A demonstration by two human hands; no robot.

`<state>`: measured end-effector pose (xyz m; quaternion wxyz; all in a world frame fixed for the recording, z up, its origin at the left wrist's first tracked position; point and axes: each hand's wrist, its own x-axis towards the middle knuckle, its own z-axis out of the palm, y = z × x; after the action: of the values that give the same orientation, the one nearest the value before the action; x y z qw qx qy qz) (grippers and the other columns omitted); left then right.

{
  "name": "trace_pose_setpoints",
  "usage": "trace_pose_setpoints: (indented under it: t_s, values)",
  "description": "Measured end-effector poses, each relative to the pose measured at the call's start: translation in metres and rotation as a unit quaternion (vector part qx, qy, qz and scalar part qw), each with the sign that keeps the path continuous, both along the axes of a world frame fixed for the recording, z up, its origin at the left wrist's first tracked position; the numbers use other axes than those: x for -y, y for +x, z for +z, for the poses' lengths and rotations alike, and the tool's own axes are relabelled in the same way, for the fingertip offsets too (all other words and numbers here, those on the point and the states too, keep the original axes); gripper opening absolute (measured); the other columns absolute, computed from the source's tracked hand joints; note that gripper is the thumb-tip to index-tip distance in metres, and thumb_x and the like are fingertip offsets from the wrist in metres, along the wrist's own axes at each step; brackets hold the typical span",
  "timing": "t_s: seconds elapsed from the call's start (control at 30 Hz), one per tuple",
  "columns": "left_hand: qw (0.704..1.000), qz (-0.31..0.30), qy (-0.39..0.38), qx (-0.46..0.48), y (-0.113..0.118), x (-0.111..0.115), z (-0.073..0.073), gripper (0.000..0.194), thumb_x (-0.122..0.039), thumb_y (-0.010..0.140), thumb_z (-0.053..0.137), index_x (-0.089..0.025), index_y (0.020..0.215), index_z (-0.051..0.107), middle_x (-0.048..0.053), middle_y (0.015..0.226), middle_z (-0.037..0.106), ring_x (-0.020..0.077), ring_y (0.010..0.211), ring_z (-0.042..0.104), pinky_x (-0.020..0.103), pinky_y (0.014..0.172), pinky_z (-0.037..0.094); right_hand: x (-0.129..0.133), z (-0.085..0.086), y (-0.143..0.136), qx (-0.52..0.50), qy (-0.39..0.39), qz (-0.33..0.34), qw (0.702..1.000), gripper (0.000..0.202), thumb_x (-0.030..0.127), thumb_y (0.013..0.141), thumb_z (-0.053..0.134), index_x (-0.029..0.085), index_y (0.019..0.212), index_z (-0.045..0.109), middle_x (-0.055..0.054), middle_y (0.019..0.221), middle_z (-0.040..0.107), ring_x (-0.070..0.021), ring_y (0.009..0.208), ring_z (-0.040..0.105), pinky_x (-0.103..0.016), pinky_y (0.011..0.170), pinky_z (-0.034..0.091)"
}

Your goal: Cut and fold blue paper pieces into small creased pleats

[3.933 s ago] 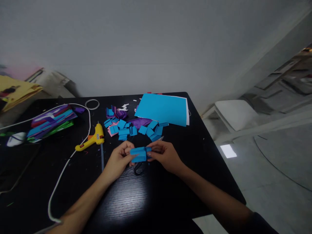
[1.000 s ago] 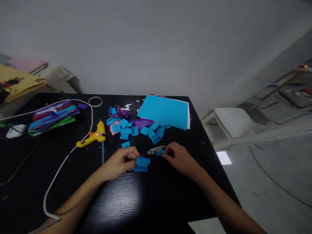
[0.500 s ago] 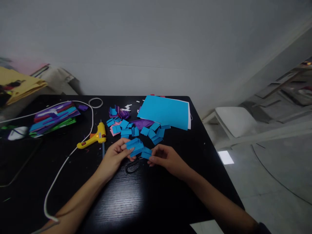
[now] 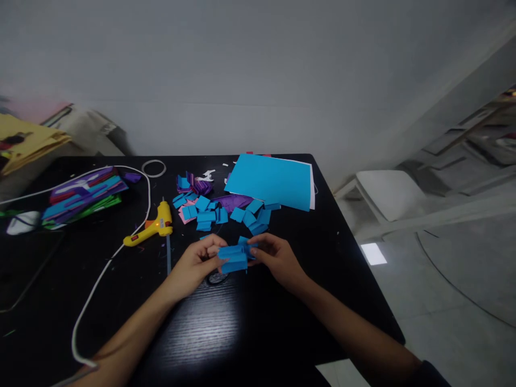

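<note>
Over the black table (image 4: 266, 333), my left hand (image 4: 199, 262) pinches a folded blue paper piece (image 4: 234, 259) by its left side. My right hand (image 4: 276, 258) grips a smaller blue paper piece (image 4: 250, 249), partly hidden by the fingers, against the right end of the folded one. The two pieces overlap or touch; which cannot be made out. Beneath my left hand lies a black loop-like object (image 4: 216, 279), partly covered. Just beyond my hands lie several loose folded blue pieces (image 4: 206, 216), some over pink paper (image 4: 187, 211).
A yellow glue gun (image 4: 151, 228) with a small orange light lies left, near a white cable (image 4: 97, 285). Blue sheets (image 4: 274, 181) lie at the back, beside purple paper (image 4: 233, 202). Coloured sheets (image 4: 84, 196) are stacked far left. A white stool (image 4: 389, 194) stands right.
The folded blue piece in my left hand has moved right and levelled out. My right hand has brought the smaller piece up against it, closing the gap between them.
</note>
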<state>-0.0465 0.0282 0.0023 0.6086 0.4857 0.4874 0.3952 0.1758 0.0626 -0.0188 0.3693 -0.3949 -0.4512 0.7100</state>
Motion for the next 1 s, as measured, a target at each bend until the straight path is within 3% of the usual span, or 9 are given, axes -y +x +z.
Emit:
trace_pose_setpoints:
  t_s: [0.13, 0.3, 0.5, 0.67, 0.87, 1.0]
  values:
    - [1.000, 0.014, 0.011, -0.007, -0.003, -0.001, 0.000, 0.024, -0.038, 0.085, 0.076, -0.017, 0.088, 0.064, -0.003, 0.066, 0.064, 0.0129, 0.061, 0.059, 0.023, 0.060, 0.047, 0.001, -0.003, 0.001, 0.003, 0.017, 0.009, 1.000, 0.032, 0.029, 0.073, 0.086, 0.021, 0.098, 0.070, 0.000, 0.085, 0.073, -0.0166, 0.076, 0.072, -0.034, 0.077, 0.062]
    - [0.997, 0.066, 0.029, -0.010, -0.005, -0.001, 0.000, 0.024, -0.037, 0.084, 0.077, -0.017, 0.088, 0.066, -0.003, 0.063, 0.064, 0.0131, 0.060, 0.060, 0.023, 0.061, 0.047, 0.005, -0.003, -0.001, 0.053, 0.085, -0.012, 0.995, 0.027, 0.028, 0.079, 0.080, 0.021, 0.103, 0.070, -0.001, 0.086, 0.073, -0.0175, 0.080, 0.072, -0.032, 0.077, 0.060]
    - [0.999, 0.023, 0.021, -0.039, 0.000, 0.000, -0.001, 0.017, -0.031, 0.081, 0.078, -0.016, 0.085, 0.070, -0.001, 0.067, 0.067, 0.0134, 0.062, 0.061, 0.023, 0.061, 0.049, 0.008, -0.003, -0.004, 0.068, 0.103, -0.012, 0.992, 0.038, 0.026, 0.082, 0.074, 0.022, 0.119, 0.068, -0.004, 0.096, 0.078, -0.0214, 0.093, 0.075, -0.038, 0.087, 0.060]
    - [0.995, 0.038, 0.031, -0.083, 0.002, 0.001, -0.006, 0.017, -0.032, 0.080, 0.076, -0.017, 0.085, 0.071, 0.000, 0.069, 0.069, 0.0149, 0.064, 0.063, 0.025, 0.063, 0.050, 0.007, -0.001, -0.005, 0.087, 0.122, -0.015, 0.989, 0.017, 0.031, 0.086, 0.069, 0.021, 0.098, 0.075, -0.004, 0.095, 0.078, -0.0212, 0.090, 0.074, -0.035, 0.084, 0.058]
    - [0.992, 0.080, 0.044, -0.088, 0.004, 0.002, -0.012, 0.023, -0.034, 0.076, 0.080, -0.018, 0.086, 0.067, -0.002, 0.068, 0.062, 0.0129, 0.062, 0.057, 0.023, 0.061, 0.046, 0.006, 0.003, -0.005, 0.126, 0.130, -0.019, 0.983, 0.026, 0.038, 0.093, 0.061, 0.019, 0.081, 0.074, -0.001, 0.073, 0.068, -0.0155, 0.070, 0.063, -0.028, 0.069, 0.051]
    - [0.992, 0.078, 0.044, -0.086, 0.004, 0.002, -0.014, 0.023, -0.033, 0.076, 0.079, -0.018, 0.085, 0.066, -0.003, 0.067, 0.061, 0.0122, 0.061, 0.054, 0.022, 0.058, 0.044, 0.005, 0.002, -0.006, 0.094, 0.087, -0.017, 0.992, 0.024, 0.041, 0.093, 0.063, 0.020, 0.094, 0.075, 0.000, 0.073, 0.066, -0.0145, 0.066, 0.061, -0.027, 0.065, 0.051]
